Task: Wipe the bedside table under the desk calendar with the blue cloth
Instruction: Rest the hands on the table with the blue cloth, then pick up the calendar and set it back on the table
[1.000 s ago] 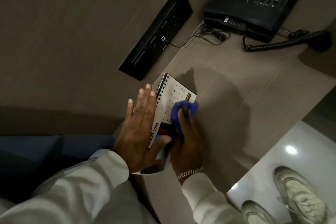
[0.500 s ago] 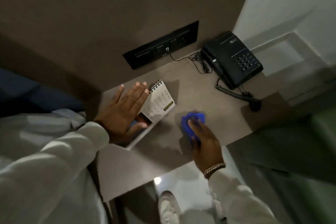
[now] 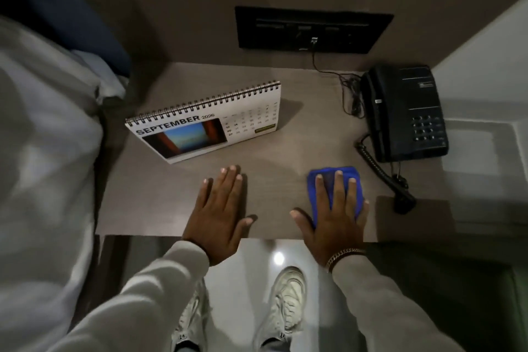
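Desk calendar (image 3: 205, 123) reads "SEPTEMBER 2026"; right hand (image 3: 334, 217) presses blue cloth (image 3: 333, 191) flat, left hand (image 3: 220, 214) lies empty.

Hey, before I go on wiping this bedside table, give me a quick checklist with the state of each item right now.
1. Cloth under the right hand, flat on the table: ok.
2. Left hand free, palm flat on the table: ok.
3. Calendar lifted off its spot for wiping under it: not ok, it stands on the table at back left.
4. Phone and its coiled cord apart from the cloth: ok, though the cord runs close on the right.
5. Surface under the calendar already wiped: cannot tell.
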The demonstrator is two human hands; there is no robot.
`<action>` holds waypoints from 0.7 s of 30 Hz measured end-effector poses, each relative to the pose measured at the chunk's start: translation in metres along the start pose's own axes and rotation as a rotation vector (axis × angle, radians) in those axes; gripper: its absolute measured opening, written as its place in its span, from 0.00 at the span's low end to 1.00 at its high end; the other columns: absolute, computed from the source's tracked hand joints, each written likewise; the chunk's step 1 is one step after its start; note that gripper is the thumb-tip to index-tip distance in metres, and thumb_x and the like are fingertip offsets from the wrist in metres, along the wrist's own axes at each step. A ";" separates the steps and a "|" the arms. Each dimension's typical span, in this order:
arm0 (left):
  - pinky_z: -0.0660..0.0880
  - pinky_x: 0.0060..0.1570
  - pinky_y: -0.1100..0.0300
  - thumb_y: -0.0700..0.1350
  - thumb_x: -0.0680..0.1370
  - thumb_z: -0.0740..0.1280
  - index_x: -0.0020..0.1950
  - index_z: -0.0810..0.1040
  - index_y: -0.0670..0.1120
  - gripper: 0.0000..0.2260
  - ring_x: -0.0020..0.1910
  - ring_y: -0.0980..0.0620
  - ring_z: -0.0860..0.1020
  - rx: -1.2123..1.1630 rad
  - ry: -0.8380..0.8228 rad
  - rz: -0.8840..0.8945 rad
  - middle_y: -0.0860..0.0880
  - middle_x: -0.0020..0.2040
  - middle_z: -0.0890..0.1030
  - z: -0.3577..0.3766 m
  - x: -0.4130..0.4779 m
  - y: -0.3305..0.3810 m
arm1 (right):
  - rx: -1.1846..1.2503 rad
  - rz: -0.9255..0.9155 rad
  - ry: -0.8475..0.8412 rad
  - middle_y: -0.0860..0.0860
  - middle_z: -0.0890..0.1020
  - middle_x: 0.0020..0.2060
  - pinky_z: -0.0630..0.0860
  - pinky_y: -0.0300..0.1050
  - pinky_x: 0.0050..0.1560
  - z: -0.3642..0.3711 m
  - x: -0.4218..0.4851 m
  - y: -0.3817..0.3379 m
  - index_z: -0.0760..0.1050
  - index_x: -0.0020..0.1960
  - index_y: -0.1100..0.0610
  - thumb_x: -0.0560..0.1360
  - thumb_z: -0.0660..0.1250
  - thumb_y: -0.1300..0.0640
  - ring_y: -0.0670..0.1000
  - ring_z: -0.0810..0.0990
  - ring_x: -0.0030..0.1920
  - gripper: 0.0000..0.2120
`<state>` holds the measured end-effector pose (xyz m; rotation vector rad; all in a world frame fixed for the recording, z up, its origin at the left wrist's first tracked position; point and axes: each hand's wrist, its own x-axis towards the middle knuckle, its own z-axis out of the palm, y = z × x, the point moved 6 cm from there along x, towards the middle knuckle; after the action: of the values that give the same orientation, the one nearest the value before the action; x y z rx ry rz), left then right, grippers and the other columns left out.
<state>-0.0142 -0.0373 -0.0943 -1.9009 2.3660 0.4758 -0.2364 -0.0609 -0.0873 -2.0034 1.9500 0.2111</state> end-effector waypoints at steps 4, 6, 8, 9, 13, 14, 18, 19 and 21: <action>0.52 0.75 0.39 0.61 0.78 0.52 0.78 0.53 0.41 0.35 0.79 0.42 0.50 -0.039 -0.002 -0.062 0.42 0.80 0.52 0.013 -0.003 -0.005 | -0.016 0.005 0.006 0.58 0.50 0.79 0.50 0.73 0.72 0.009 0.005 0.002 0.46 0.77 0.50 0.70 0.42 0.27 0.63 0.46 0.78 0.42; 0.49 0.76 0.41 0.61 0.78 0.52 0.79 0.50 0.43 0.35 0.80 0.45 0.47 -0.107 0.020 -0.130 0.44 0.81 0.49 0.005 -0.007 -0.011 | -0.024 0.018 -0.038 0.57 0.47 0.79 0.49 0.73 0.73 0.006 0.003 0.001 0.43 0.77 0.49 0.70 0.39 0.26 0.62 0.43 0.78 0.43; 0.44 0.77 0.45 0.62 0.78 0.52 0.79 0.45 0.47 0.35 0.79 0.48 0.43 -0.286 0.095 -0.265 0.48 0.80 0.44 -0.010 -0.017 -0.025 | 0.036 0.057 -0.056 0.56 0.47 0.79 0.49 0.73 0.73 -0.005 0.003 -0.003 0.44 0.77 0.48 0.70 0.40 0.26 0.60 0.42 0.78 0.42; 0.43 0.76 0.47 0.61 0.78 0.54 0.79 0.44 0.49 0.35 0.79 0.49 0.42 -0.401 0.158 -0.343 0.50 0.80 0.43 -0.020 -0.023 -0.035 | 0.099 0.070 -0.030 0.56 0.50 0.79 0.49 0.73 0.73 -0.016 0.005 -0.008 0.46 0.77 0.48 0.71 0.44 0.27 0.60 0.44 0.78 0.41; 0.55 0.77 0.46 0.48 0.77 0.66 0.78 0.50 0.49 0.35 0.79 0.46 0.55 -0.939 0.397 -0.674 0.47 0.80 0.54 -0.058 -0.040 -0.073 | 0.592 0.003 0.147 0.58 0.61 0.76 0.59 0.64 0.74 -0.074 0.033 -0.056 0.53 0.75 0.52 0.75 0.58 0.36 0.59 0.59 0.76 0.36; 0.58 0.76 0.45 0.46 0.77 0.67 0.78 0.51 0.49 0.35 0.78 0.46 0.58 -1.018 0.435 -0.726 0.46 0.79 0.57 -0.068 -0.039 -0.079 | 0.752 0.002 0.150 0.57 0.62 0.76 0.62 0.55 0.74 -0.086 0.045 -0.070 0.54 0.75 0.52 0.75 0.59 0.38 0.56 0.61 0.75 0.35; 0.69 0.66 0.67 0.42 0.76 0.68 0.75 0.59 0.50 0.30 0.65 0.70 0.69 -1.170 0.491 -0.647 0.62 0.68 0.70 -0.100 -0.020 -0.087 | 1.179 -0.009 0.125 0.60 0.73 0.69 0.69 0.49 0.70 -0.117 0.087 -0.115 0.66 0.70 0.59 0.81 0.56 0.46 0.54 0.72 0.68 0.24; 0.70 0.55 0.78 0.41 0.76 0.68 0.73 0.61 0.51 0.28 0.55 0.80 0.70 -1.195 0.480 -0.604 0.68 0.61 0.70 -0.104 -0.015 -0.088 | 1.238 0.000 0.143 0.62 0.75 0.66 0.69 0.56 0.70 -0.118 0.092 -0.119 0.69 0.67 0.62 0.81 0.55 0.48 0.57 0.74 0.67 0.21; 0.66 0.41 0.86 0.39 0.76 0.67 0.70 0.61 0.55 0.26 0.44 0.87 0.69 -1.208 0.433 -0.532 0.72 0.54 0.67 -0.107 -0.008 -0.091 | 1.293 0.039 0.180 0.63 0.76 0.66 0.68 0.61 0.70 -0.112 0.092 -0.121 0.69 0.67 0.63 0.82 0.55 0.51 0.60 0.73 0.68 0.20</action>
<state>0.0902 -0.0772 -0.0082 -3.1985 1.6143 1.8614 -0.1258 -0.1855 0.0027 -1.0941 1.4904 -0.9910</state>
